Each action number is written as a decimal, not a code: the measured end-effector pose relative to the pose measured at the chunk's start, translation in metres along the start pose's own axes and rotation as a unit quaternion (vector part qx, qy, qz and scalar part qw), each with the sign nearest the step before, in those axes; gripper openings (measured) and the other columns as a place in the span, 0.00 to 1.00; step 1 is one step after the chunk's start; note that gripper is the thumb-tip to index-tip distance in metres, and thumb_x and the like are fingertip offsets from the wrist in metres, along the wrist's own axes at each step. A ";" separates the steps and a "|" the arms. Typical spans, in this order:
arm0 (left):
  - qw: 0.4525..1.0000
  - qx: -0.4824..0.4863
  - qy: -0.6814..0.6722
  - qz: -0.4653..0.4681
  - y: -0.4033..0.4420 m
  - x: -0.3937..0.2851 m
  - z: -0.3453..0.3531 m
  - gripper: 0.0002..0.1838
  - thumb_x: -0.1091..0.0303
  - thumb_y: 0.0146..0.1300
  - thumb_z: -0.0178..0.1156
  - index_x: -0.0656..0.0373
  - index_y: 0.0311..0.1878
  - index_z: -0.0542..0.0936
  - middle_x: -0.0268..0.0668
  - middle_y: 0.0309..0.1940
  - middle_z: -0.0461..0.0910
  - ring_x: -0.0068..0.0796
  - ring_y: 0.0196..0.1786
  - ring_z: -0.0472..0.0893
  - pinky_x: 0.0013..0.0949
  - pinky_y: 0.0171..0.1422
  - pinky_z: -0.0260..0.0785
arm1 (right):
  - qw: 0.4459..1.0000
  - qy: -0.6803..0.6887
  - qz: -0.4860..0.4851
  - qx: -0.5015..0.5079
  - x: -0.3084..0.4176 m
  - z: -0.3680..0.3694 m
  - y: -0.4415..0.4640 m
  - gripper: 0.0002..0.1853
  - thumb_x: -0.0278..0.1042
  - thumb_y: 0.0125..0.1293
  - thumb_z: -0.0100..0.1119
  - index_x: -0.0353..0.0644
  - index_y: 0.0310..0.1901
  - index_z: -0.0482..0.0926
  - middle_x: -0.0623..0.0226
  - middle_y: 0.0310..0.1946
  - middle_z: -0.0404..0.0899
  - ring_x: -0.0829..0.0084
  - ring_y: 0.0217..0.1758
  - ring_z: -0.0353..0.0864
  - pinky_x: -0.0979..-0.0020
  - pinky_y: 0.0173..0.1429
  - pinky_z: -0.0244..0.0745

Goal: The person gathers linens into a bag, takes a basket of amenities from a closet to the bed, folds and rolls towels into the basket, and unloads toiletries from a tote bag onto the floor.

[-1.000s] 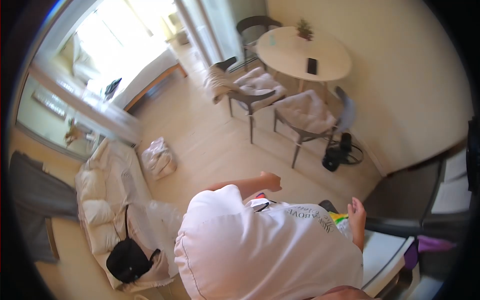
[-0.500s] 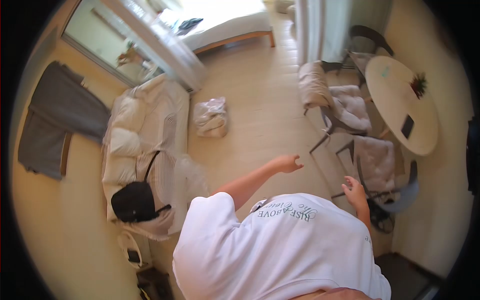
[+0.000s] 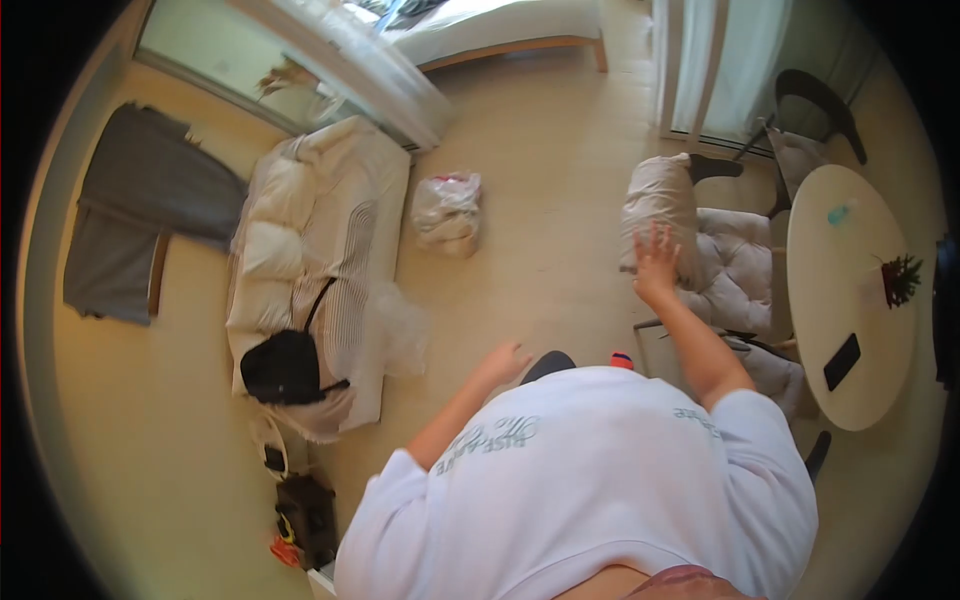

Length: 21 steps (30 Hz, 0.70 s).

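My right hand reaches forward with its fingers spread over the near part of a beige cushion at the chair's back. Whether the fingertips press on the cushion, I cannot tell. Beside the cushion, a tufted pale seat pad lies on the chair. My left hand hangs low in front of my body, slightly blurred, its fingers loosely apart with nothing visible in them. It is above the floor, close to my dark shoe.
An oval table with a plant and a black phone stands right. On the left, a sofa holds pillows and a black bag. A plastic-wrapped bundle sits on the floor. A bed is at the back.
My right hand has moved forward and left, from beside the chairs to the cushion. The left hand has drawn back and left. The view has shifted closer to the chair.
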<state>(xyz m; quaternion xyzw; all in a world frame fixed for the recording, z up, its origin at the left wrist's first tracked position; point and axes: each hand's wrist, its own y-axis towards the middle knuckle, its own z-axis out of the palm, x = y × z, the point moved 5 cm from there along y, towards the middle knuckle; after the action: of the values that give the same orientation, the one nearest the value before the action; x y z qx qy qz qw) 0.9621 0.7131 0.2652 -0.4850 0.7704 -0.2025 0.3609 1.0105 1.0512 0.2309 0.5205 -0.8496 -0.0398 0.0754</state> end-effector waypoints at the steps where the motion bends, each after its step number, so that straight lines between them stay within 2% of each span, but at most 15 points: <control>1: 1.000 0.014 -0.003 -0.011 0.004 0.009 0.002 0.33 0.46 0.61 0.54 0.65 0.59 0.71 0.53 0.58 0.71 0.49 0.62 0.70 0.43 0.64 0.63 | 0.999 -0.010 0.031 0.019 -0.008 0.009 0.012 0.51 0.32 0.46 0.67 0.59 0.71 0.47 0.54 0.73 0.39 0.44 0.72 0.47 0.40 0.67 0.50; 3: 0.998 0.045 -0.013 -0.046 0.013 0.023 0.005 0.33 0.45 0.62 0.54 0.64 0.60 0.70 0.54 0.58 0.71 0.49 0.62 0.70 0.42 0.64 0.63 | 0.994 -0.024 0.087 0.057 -0.015 0.023 0.034 0.47 0.31 0.48 0.65 0.61 0.70 0.52 0.55 0.73 0.41 0.45 0.71 0.51 0.46 0.67 0.57; 5: 0.992 0.084 -0.023 -0.088 0.021 0.034 0.001 0.34 0.45 0.62 0.53 0.64 0.60 0.70 0.54 0.58 0.71 0.49 0.61 0.71 0.42 0.64 0.63 | 0.992 0.047 0.098 0.071 -0.025 0.043 0.040 0.40 0.30 0.50 0.63 0.61 0.67 0.60 0.54 0.71 0.49 0.49 0.66 0.61 0.54 0.64 0.64; 6: 0.992 0.100 -0.012 -0.074 0.033 0.036 -0.006 0.34 0.45 0.62 0.53 0.64 0.61 0.70 0.55 0.58 0.72 0.49 0.60 0.72 0.42 0.64 0.64 | 0.988 0.079 0.105 0.079 -0.031 0.050 0.039 0.37 0.29 0.50 0.62 0.62 0.65 0.64 0.54 0.69 0.53 0.51 0.64 0.66 0.58 0.62 0.67; 9: 0.991 0.131 0.009 -0.008 0.081 0.032 -0.023 0.34 0.44 0.63 0.53 0.64 0.61 0.69 0.55 0.56 0.73 0.48 0.58 0.74 0.42 0.62 0.65 | 0.965 0.228 0.130 0.021 -0.055 0.021 0.028 0.30 0.26 0.50 0.60 0.51 0.58 0.73 0.52 0.59 0.71 0.58 0.54 0.77 0.67 0.57 0.72; 11: 0.991 0.120 0.007 0.057 0.124 0.011 -0.048 0.34 0.44 0.63 0.52 0.63 0.62 0.69 0.54 0.55 0.74 0.48 0.57 0.75 0.41 0.61 0.66 | 0.937 0.293 0.157 -0.109 -0.091 0.004 0.023 0.27 0.26 0.52 0.57 0.49 0.57 0.74 0.53 0.52 0.76 0.62 0.50 0.79 0.67 0.55 0.73; 13: 0.988 0.120 0.024 0.093 0.154 -0.026 -0.081 0.33 0.44 0.62 0.54 0.60 0.62 0.69 0.51 0.54 0.76 0.44 0.57 0.75 0.37 0.59 0.67 | 0.876 0.384 0.210 -0.202 -0.117 -0.017 0.016 0.24 0.24 0.53 0.54 0.44 0.55 0.75 0.57 0.46 0.80 0.66 0.49 0.80 0.68 0.54 0.73; 14: 0.982 0.141 0.004 0.128 0.168 -0.047 -0.095 0.34 0.43 0.62 0.54 0.59 0.63 0.69 0.50 0.56 0.74 0.43 0.59 0.74 0.40 0.61 0.65 | 0.829 0.445 0.250 -0.228 -0.126 -0.038 0.011 0.22 0.22 0.54 0.52 0.39 0.54 0.75 0.60 0.44 0.82 0.69 0.49 0.79 0.70 0.53 0.73; 15: 0.973 0.162 -0.016 0.161 0.180 -0.068 -0.106 0.35 0.41 0.61 0.53 0.58 0.63 0.68 0.49 0.57 0.73 0.43 0.61 0.72 0.43 0.63 0.62 | 0.817 0.452 0.245 -0.260 -0.124 -0.062 0.005 0.22 0.21 0.55 0.51 0.38 0.53 0.75 0.62 0.44 0.81 0.70 0.49 0.79 0.71 0.53 0.72; 16: 0.951 0.244 -0.097 0.161 0.190 -0.087 -0.111 0.37 0.39 0.61 0.53 0.57 0.65 0.65 0.47 0.61 0.70 0.41 0.64 0.68 0.47 0.66 0.58 | 0.806 0.457 0.236 -0.294 -0.120 -0.091 0.000 0.21 0.20 0.55 0.50 0.37 0.53 0.75 0.64 0.44 0.81 0.72 0.49 0.79 0.72 0.52 0.72; 17: 0.917 0.323 -0.176 0.154 0.196 -0.105 -0.115 0.39 0.38 0.61 0.52 0.56 0.67 0.62 0.45 0.64 0.67 0.40 0.67 0.65 0.51 0.68 0.53 | 0.767 0.488 0.277 -0.312 -0.110 -0.120 -0.008 0.20 0.20 0.56 0.51 0.37 0.53 0.75 0.64 0.45 0.81 0.71 0.49 0.79 0.72 0.52 0.73; 19: 0.858 0.414 -0.257 0.163 0.196 -0.142 -0.117 0.44 0.35 0.59 0.51 0.53 0.71 0.54 0.42 0.68 0.61 0.40 0.71 0.58 0.56 0.71 0.45 | 0.678 0.547 0.349 -0.346 -0.071 -0.177 -0.019 0.19 0.20 0.57 0.53 0.37 0.52 0.75 0.64 0.45 0.80 0.69 0.48 0.79 0.72 0.52 0.73; 21: 0.793 0.490 -0.355 0.077 0.188 -0.171 -0.105 0.45 0.33 0.59 0.50 0.52 0.72 0.51 0.43 0.69 0.59 0.42 0.72 0.55 0.55 0.72 0.43 | 0.572 0.624 0.362 -0.391 -0.036 -0.219 -0.039 0.16 0.22 0.59 0.55 0.36 0.51 0.75 0.64 0.46 0.79 0.68 0.49 0.79 0.69 0.54 0.74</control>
<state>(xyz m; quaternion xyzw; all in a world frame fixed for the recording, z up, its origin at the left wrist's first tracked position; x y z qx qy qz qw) 0.8158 0.9460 0.2713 -0.2203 0.4206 -0.3381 0.8126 1.0984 1.0678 0.4376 -0.0145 -0.6113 -0.0033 0.7913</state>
